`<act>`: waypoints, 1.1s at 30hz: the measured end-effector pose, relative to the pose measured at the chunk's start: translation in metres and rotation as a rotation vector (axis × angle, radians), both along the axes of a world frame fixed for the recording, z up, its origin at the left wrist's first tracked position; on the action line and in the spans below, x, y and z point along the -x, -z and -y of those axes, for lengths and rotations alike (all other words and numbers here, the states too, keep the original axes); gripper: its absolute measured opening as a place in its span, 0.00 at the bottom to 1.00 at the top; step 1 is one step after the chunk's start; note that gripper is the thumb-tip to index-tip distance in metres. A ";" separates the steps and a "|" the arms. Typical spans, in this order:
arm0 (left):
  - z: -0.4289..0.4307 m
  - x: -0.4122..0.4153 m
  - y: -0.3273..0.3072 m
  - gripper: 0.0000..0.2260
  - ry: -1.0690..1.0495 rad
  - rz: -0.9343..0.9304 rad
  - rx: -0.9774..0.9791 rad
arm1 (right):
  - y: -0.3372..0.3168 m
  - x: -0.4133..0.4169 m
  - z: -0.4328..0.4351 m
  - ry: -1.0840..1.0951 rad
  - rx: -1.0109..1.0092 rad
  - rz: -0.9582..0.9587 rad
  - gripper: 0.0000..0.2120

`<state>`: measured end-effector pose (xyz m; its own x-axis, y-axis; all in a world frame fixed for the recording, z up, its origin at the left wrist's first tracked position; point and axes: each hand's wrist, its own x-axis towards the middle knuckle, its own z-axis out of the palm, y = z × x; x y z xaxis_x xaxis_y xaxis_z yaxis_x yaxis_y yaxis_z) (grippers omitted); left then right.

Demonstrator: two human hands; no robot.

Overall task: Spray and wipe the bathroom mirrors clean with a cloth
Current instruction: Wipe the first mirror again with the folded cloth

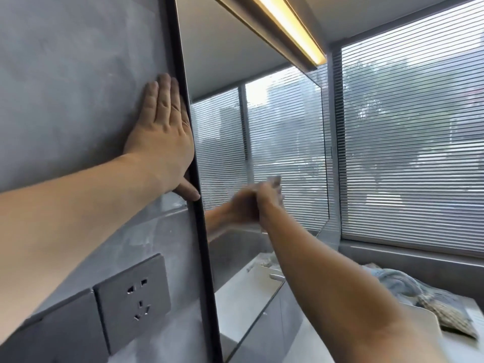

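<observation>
The mirror (282, 132) hangs on the wall in a thin black frame (199, 205) and reflects the slatted blinds. My left hand (162, 137) lies flat on the grey wall beside the frame's left edge, fingers straight, thumb touching the frame. My right hand (267, 197) is blurred against the lower glass and grips a small pale cloth (275, 180) pressed to the mirror. The hand's reflection meets it in the glass. No spray bottle is in view.
A grey wall socket (133, 299) sits low on the wall left of the frame. A white counter (262, 292) runs below the mirror. A bluish towel (408, 286) lies on it at right. A lit strip lamp (288, 27) runs overhead; a window with blinds (413, 142) fills the right.
</observation>
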<state>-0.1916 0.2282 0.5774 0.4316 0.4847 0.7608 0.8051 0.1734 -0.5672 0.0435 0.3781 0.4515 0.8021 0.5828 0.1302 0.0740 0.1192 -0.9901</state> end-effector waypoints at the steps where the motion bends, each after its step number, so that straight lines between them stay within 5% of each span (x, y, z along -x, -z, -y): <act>1: 0.004 -0.001 0.002 0.77 -0.068 0.011 0.064 | -0.047 0.021 0.022 0.010 -0.014 0.097 0.37; 5: 0.001 0.000 0.001 0.78 -0.025 -0.031 0.110 | -0.160 0.077 0.047 -0.123 -0.218 0.498 0.32; 8: -0.005 -0.001 0.002 0.77 0.027 -0.012 0.092 | -0.144 0.076 0.032 -0.115 -0.249 0.613 0.31; 12: -0.006 0.000 0.001 0.76 0.028 -0.003 0.102 | -0.032 0.070 0.049 -0.111 -0.132 0.484 0.35; 16: 0.000 0.001 0.000 0.74 0.029 -0.013 0.123 | 0.124 0.073 0.055 -0.127 0.144 0.212 0.29; 20: 0.004 0.003 -0.001 0.75 0.049 -0.007 0.137 | 0.177 0.091 0.072 -0.161 0.308 0.008 0.28; 25: 0.004 0.003 -0.002 0.74 0.043 -0.007 0.165 | 0.101 0.101 0.096 -0.166 0.207 0.055 0.28; 33: 0.003 0.003 -0.008 0.77 0.015 -0.002 0.197 | -0.137 0.124 0.094 -0.264 -0.351 0.816 0.27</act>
